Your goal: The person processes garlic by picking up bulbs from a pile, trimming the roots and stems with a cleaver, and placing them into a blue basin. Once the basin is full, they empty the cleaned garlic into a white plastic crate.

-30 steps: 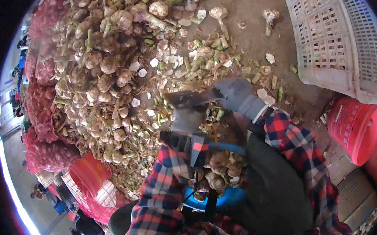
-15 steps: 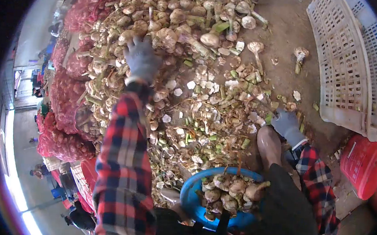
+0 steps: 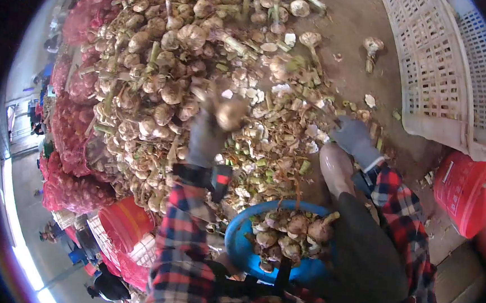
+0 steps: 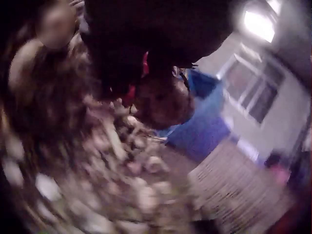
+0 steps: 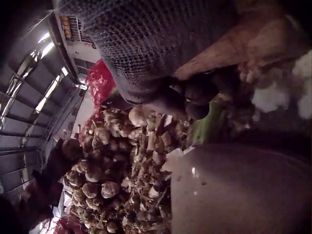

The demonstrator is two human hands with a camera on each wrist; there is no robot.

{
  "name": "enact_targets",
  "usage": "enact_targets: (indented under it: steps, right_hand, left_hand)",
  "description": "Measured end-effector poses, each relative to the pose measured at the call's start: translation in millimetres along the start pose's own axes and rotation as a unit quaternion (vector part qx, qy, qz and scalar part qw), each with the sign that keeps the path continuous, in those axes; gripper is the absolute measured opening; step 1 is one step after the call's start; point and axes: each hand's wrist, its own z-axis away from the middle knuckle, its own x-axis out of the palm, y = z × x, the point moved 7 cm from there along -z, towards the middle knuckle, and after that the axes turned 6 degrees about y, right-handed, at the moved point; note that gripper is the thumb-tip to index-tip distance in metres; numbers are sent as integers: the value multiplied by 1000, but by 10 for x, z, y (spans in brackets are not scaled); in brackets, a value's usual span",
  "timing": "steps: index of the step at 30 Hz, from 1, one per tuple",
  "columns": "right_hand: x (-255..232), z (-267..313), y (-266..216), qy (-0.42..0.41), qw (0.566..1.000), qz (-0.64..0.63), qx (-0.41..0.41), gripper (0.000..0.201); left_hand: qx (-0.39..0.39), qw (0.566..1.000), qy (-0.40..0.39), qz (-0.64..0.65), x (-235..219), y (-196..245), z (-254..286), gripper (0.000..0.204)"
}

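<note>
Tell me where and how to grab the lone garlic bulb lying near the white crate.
Probably grip the garlic bulb by its rounded head, from above, fingers around its sides: it lies on the floor with open space around it. Its short stalk points back toward you, so pinching that from the near side could also work.

1. A garlic heap (image 3: 164,67) is filling the upper left, mesh sacks (image 3: 76,193) bordering its left side.
2. Trimmings (image 3: 271,148) are lying at centre, right of the heap.
3. A tub (image 3: 238,244) is standing at lower centre, bulbs (image 3: 296,225) lying in it.
4. A crate (image 3: 432,69) is standing at upper right, a bucket (image 3: 465,192) below it.
5. A garlic bulb (image 3: 230,115) is sitting in the left hand (image 3: 204,140), left of centre.
</note>
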Motion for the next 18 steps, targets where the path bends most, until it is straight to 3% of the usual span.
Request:
enact_targets:
  steps: [1, 2, 3, 4, 5, 6, 7, 8, 9, 10, 11, 12, 13, 14, 16, 17, 18]
  right_hand:
    - [2, 13, -124, 27, 999, -11, -32, 36]
    - [5, 48, -242, 53, 996, -21, -64, 35]
    - [26, 83, -288, 49, 997, -18, -60, 35]
    - [-18, 145, -397, 63, 992, -9, -108, 33]
    - [-69, 223, -502, 77, 985, -1, -154, 32]
    - [-105, 254, -543, 74, 986, 3, -150, 32]
    - [-147, 282, -646, 57, 981, -2, -185, 31]
    - [-215, 338, -777, 41, 975, -9, -220, 31]
    - [-381, 466, -932, 11, 973, -13, -228, 30]
    - [-338, 427, -886, 9, 974, -14, -225, 30]
    - [-263, 346, -844, -1, 973, -10, -232, 32]
    - [-186, 265, -785, -11, 971, -5, -240, 33]
    - [-168, 152, -581, -18, 986, 27, -164, 33]
    - [-148, 145, -418, -16, 985, 27, -167, 33]
    - [-138, 119, 37, 24, 999, 29, -38, 30]
    - [-119, 147, 43, 21, 999, 29, -36, 30]
    - [-127, 167, 60, 25, 999, 24, -29, 29]
  left_hand:
    - [-107, 980, -2, 170, 225, -222, 196, 36]
    - [-209, 919, -1, 334, 433, -400, 374, 38]
    - [-262, 874, -45, 407, 547, -621, 453, 38]
    - [-312, 817, -89, 477, 654, -812, 531, 39]
    - [-273, 862, -113, 411, 739, -748, 585, 41]
    - [-314, 891, -34, 326, 748, -822, 652, 38]
    - [-238, 948, -104, 183, 747, -805, 613, 36]
    - [-153, 973, -171, 34, 744, -821, 579, 34]
    - [122, 962, -197, -144, 784, -617, 568, 31]
    - [119, 962, -200, -144, 841, -507, 548, 31]
    - [-11, 937, -180, -298, 869, -474, 496, 29]
    - [-138, 874, -152, -440, 806, -419, 521, 28]
    - [-153, 905, -125, -377, 845, -250, 565, 27]
    - [-151, 906, -123, -377, 807, -290, 555, 27]
    - [-86, 991, -61, -80, 695, -280, 495, 25]
    - [154, 939, -103, -289, 786, -36, 532, 20]
    - [163, 978, 10, -130, 646, -183, 565, 20]
